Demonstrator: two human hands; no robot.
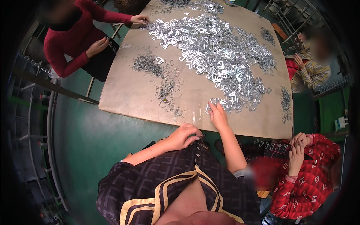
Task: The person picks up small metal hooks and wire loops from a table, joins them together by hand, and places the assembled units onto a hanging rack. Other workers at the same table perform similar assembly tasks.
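Note:
At the near edge of a large pile of shiny flat metal hooks [221, 63], my right hand [219, 118] reaches over the table. Its thumb and fingers pinch a small metal hook [208, 109]. My left hand [183, 136] is close to my body, just off the table's near edge, with its fingers curled together. Something small and dark shows at those fingertips, but its kind cannot be made out. Left of the pile lie loose bundles of thin bent wire pieces [148, 64], with more wire pieces [167, 90] closer to me.
The brown-covered table [127, 97] has its near edge in front of me. A person in a dark red top [62, 48] works at the far left, one in a checked shirt [315, 73] at the right. Close on my right sits a person in a red patterned jacket [305, 183].

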